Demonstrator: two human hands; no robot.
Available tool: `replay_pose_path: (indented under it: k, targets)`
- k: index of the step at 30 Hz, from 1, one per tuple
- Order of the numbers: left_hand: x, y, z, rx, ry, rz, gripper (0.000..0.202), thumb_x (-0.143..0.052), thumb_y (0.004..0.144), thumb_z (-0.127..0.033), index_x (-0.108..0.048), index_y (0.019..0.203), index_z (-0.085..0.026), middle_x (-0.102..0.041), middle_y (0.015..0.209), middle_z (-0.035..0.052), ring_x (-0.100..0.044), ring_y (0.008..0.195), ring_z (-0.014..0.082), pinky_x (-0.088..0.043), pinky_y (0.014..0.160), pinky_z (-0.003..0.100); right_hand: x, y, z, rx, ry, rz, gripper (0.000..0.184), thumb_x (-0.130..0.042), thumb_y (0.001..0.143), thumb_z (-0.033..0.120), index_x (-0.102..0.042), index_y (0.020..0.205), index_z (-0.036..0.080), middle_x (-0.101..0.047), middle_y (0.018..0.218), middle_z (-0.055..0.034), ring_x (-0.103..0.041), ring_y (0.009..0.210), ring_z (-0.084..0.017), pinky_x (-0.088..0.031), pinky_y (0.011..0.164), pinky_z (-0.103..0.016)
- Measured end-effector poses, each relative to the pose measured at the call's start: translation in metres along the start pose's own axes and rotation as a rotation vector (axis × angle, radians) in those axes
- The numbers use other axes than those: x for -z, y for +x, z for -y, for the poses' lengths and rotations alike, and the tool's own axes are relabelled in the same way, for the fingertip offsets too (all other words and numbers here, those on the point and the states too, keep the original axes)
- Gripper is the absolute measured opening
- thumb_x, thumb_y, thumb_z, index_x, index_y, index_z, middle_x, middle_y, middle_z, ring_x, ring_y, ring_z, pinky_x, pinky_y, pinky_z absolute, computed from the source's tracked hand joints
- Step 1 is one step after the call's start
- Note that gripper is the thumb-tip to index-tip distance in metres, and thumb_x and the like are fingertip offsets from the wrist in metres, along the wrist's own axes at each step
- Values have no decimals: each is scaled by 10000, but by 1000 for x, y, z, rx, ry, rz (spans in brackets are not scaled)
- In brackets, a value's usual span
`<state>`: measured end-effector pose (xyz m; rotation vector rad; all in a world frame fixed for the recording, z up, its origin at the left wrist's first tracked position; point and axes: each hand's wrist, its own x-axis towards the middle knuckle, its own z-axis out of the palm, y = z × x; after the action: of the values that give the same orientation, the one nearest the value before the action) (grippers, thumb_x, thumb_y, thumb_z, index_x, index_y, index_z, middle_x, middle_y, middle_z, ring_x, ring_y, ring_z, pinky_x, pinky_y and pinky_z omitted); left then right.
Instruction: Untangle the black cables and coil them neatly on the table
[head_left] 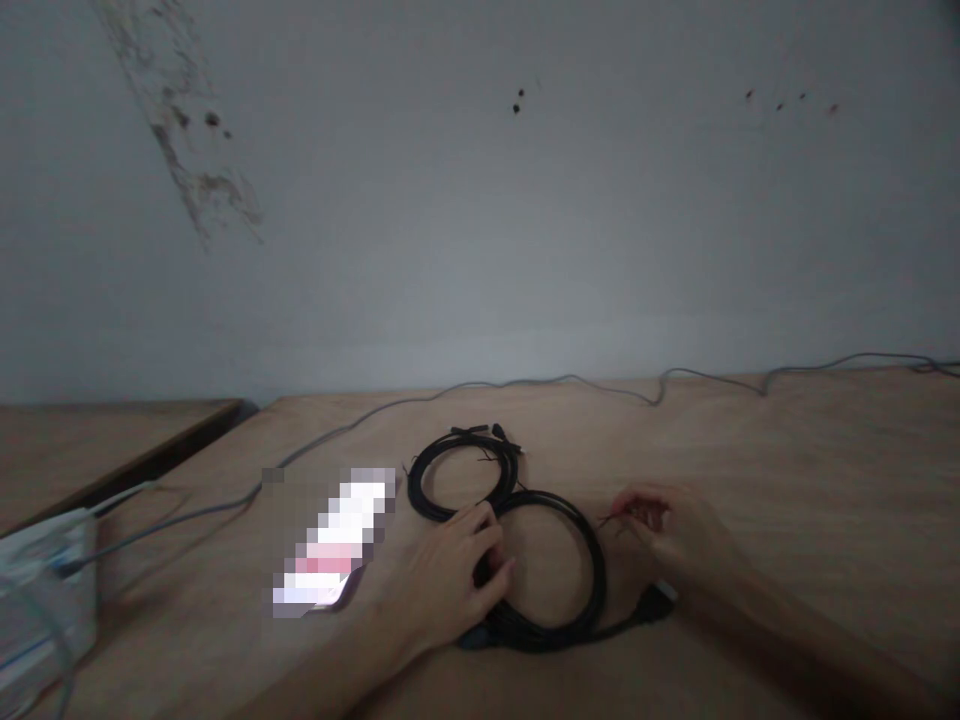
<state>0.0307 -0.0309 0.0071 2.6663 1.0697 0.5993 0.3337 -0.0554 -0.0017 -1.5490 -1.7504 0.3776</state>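
A black cable (598,570) lies in a round coil on the wooden table. Its plug end (656,603) sticks out to the right. My left hand (461,570) is closed around the left side of this coil. To the right of the coil, my right hand (660,515) pinches a thin dark twist tie (609,518), apart from the cable. A second, smaller coiled black cable (416,490) touches the first at the back left, with thin ties on it and its connector ends (499,432) at the top.
A phone (341,545) with a lit, blurred screen lies left of my left hand. At the left edge sits a white device (75,560) with cables plugged in. A long grey cable (397,403) runs across the back of the table (825,480), near the stained wall (480,230).
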Motion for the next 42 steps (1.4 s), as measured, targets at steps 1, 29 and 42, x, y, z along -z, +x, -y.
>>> replay_pose_path:
  k: [1,29,42]
  targets:
    - [0,0,0,-3,1,-4,161,-591,932,-247,-547,786,-196,-592,946,41,-589,895,215,-456,752,334,2,0,0,-12,-37,-22,201,-586,844,318,-761,813,224,-708,635,-29,-634,569,-199,-441,518,-288]
    - [19,4,-17,268,317,5,254,-512,951,-315,-496,714,-224,-621,655,9,-593,597,201,-295,559,295,-7,4,-28,175,-202,194,232,-525,863,136,-739,893,221,-734,945,-71,-665,903,-244,-504,844,-386]
    - [4,-1,0,100,14,-81,248,-486,992,-346,-585,808,-212,-652,744,13,-608,662,177,-403,608,277,-1,2,-4,354,-151,241,182,-547,972,278,-703,1052,229,-714,1093,-78,-626,1041,-252,-476,929,-414]
